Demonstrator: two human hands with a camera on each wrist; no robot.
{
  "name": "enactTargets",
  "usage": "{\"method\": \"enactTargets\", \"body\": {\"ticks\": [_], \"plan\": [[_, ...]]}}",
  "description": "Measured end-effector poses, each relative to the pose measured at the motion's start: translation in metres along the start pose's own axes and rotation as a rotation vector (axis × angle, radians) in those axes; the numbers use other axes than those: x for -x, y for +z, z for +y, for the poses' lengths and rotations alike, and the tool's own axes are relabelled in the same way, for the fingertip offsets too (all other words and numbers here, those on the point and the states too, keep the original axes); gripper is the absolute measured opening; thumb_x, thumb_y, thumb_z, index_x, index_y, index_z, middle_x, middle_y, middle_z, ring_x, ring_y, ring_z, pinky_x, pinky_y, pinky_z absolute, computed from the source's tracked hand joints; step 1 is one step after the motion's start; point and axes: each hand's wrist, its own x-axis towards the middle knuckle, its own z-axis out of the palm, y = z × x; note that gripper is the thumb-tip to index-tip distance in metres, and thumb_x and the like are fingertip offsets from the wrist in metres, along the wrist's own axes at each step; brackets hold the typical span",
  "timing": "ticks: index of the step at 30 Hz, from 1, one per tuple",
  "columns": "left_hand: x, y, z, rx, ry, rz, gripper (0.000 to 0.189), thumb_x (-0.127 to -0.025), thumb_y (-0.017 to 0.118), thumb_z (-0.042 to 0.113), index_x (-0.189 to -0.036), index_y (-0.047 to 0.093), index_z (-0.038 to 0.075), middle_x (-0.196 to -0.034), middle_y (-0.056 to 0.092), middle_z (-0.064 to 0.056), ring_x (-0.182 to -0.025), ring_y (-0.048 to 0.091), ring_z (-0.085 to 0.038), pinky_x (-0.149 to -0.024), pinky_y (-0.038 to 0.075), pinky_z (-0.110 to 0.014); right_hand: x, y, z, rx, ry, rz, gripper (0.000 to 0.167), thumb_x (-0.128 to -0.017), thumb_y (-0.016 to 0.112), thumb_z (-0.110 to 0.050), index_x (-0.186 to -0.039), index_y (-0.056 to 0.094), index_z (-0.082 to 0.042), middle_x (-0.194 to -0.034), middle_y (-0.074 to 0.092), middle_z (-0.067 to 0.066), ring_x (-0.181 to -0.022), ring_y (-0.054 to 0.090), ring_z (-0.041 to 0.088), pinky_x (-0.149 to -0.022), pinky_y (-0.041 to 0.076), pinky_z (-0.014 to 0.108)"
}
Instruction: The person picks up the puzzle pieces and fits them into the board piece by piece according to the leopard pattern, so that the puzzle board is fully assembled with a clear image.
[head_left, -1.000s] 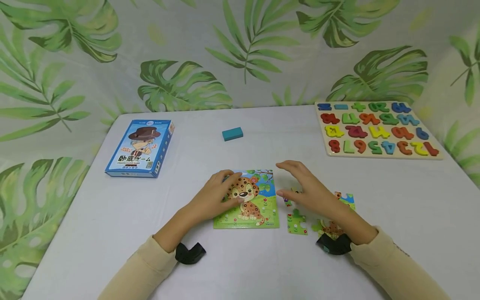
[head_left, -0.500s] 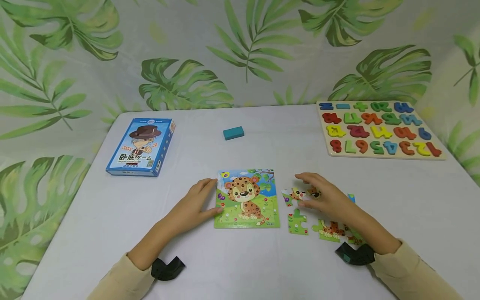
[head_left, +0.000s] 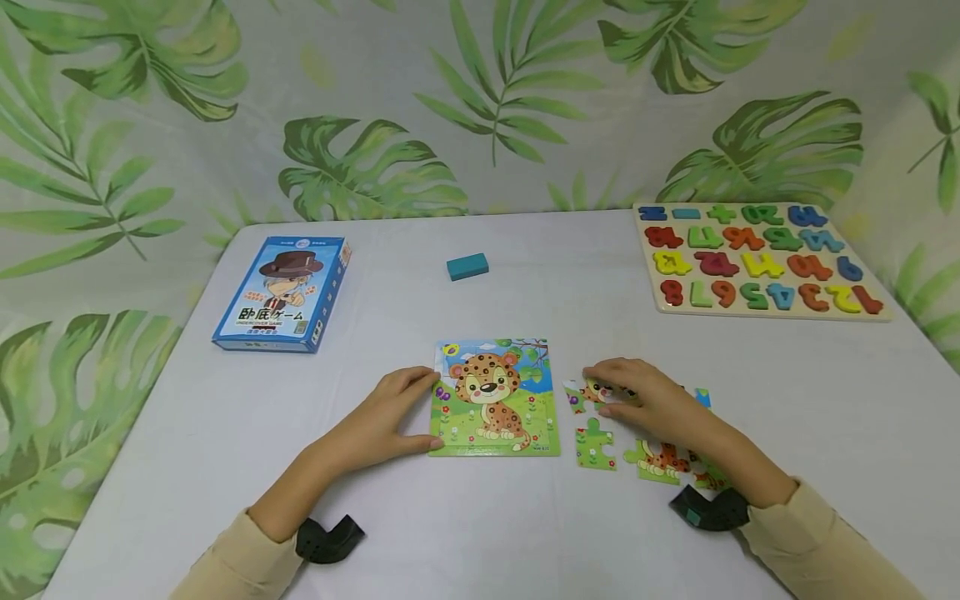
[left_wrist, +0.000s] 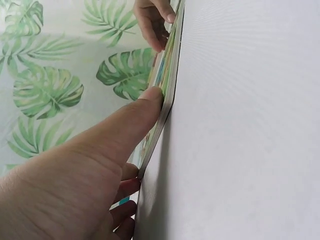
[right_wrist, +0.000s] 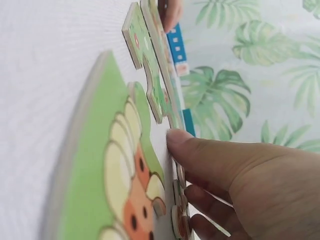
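A square puzzle board (head_left: 495, 398) with a finished leopard picture lies flat on the white table. My left hand (head_left: 375, 421) rests at the board's left edge; in the left wrist view its thumb (left_wrist: 152, 100) touches the rim. Just right of the board, my right hand (head_left: 656, 400) is over loose jigsaw pieces, fingers and thumb on either side of a leopard-face piece (head_left: 597, 392). Whether it touches that piece is unclear. Nearer me lie a green corner piece (head_left: 594, 447) and a leopard-body piece (head_left: 660, 462). The right hand and forearm partly cover other pieces.
A blue card-game box (head_left: 277, 296) lies at the back left. A teal block (head_left: 467, 267) sits at the back middle. The wooden number board (head_left: 757, 262) with coloured figures lies at the back right. Behind hangs a leaf-patterned cloth (head_left: 375, 83).
The left hand has drawn back leftward from above the board to its left edge. My right hand has moved right and toward me, over the loose pieces, its fingers lowering.
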Motion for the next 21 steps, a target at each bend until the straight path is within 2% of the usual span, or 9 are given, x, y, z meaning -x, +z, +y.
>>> {"method": "enactTargets", "body": {"ticks": [5, 9, 14, 18, 21], "plan": [[0.0, -0.001, -0.001, 0.005, 0.011, -0.014, 0.086, -0.074, 0.065, 0.053, -0.139, 0.033, 0.006, -0.139, 0.03, -0.007, -0.128, 0.024, -0.023, -0.102, 0.025, -0.04, 0.0, 0.0, -0.005, 0.045, -0.008, 0.023, 0.046, -0.082, 0.066, -0.019, -0.124, 0.053, -0.003, -0.118, 0.05, 0.013, -0.109, 0.046, 0.03, -0.086, 0.041, 0.046], [0.0, -0.001, -0.001, 0.01, 0.011, -0.015, 0.086, -0.074, 0.066, 0.053, -0.139, 0.034, 0.006, -0.139, 0.03, -0.007, -0.128, 0.024, -0.023, -0.102, 0.025, -0.04, -0.003, -0.001, -0.013, 0.04, -0.012, 0.068, 0.046, -0.081, 0.068, -0.018, -0.122, 0.055, -0.003, -0.116, 0.051, 0.01, -0.105, 0.049, 0.024, -0.083, 0.045, 0.04], [0.001, -0.002, -0.001, 0.015, 0.011, -0.01, 0.086, -0.073, 0.068, 0.051, -0.138, 0.034, 0.005, -0.139, 0.031, -0.008, -0.127, 0.025, -0.025, -0.102, 0.025, -0.041, -0.012, -0.003, -0.032, 0.017, -0.115, 0.138, 0.045, -0.079, 0.07, -0.015, -0.119, 0.057, -0.002, -0.113, 0.051, 0.008, -0.103, 0.05, 0.022, -0.08, 0.047, 0.037], [0.001, -0.002, 0.0, 0.012, 0.014, -0.01, 0.085, -0.073, 0.068, 0.05, -0.138, 0.035, 0.005, -0.139, 0.031, -0.008, -0.127, 0.025, -0.025, -0.101, 0.026, -0.041, -0.024, 0.001, -0.051, -0.045, -0.214, 0.178, 0.043, -0.077, 0.071, -0.012, -0.117, 0.058, -0.001, -0.112, 0.051, 0.007, -0.104, 0.05, 0.021, -0.08, 0.047, 0.036], [0.0, -0.002, -0.001, 0.012, 0.021, -0.006, 0.085, -0.073, 0.068, 0.049, -0.138, 0.035, 0.005, -0.139, 0.031, -0.009, -0.127, 0.025, -0.025, -0.101, 0.026, -0.041, -0.035, 0.009, -0.065, -0.089, -0.231, 0.182, 0.044, -0.078, 0.07, -0.013, -0.119, 0.058, -0.003, -0.115, 0.05, 0.007, -0.107, 0.048, 0.021, -0.082, 0.046, 0.036]]}}
